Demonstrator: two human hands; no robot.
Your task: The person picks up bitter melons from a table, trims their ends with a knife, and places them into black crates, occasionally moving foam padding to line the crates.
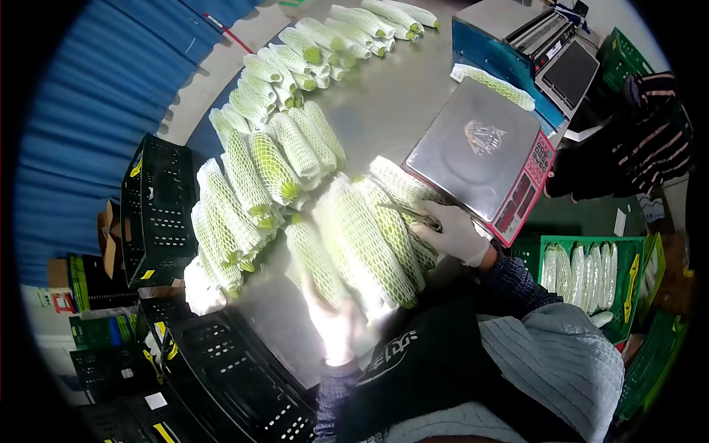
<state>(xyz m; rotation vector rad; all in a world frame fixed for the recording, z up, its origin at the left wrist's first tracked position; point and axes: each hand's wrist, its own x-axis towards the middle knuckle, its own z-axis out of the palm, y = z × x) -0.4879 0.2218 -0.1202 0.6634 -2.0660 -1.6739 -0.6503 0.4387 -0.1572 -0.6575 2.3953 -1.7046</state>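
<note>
Green vegetables in white foam net sleeves [377, 236] lie in a pile on the metal table in front of me. My right hand [450, 232], in a pale glove, is closed on scissors [410, 214], whose blades point left over the pile. At the near left side of the pile, my left hand [329, 317] touches the lower end of a netted vegetable [314, 258]; glare and motion smear its fingers. A digital scale [480, 144] with a red keypad edge stands just beyond my right hand, its steel plate bearing nothing.
More netted vegetables [295, 59] line the table's left and far edges. One netted piece [495, 85] lies behind the scale. Black crates [155, 214] stand at the left. A green crate [591, 277] of wrapped vegetables is at the right, below a person in striped clothing [639, 140].
</note>
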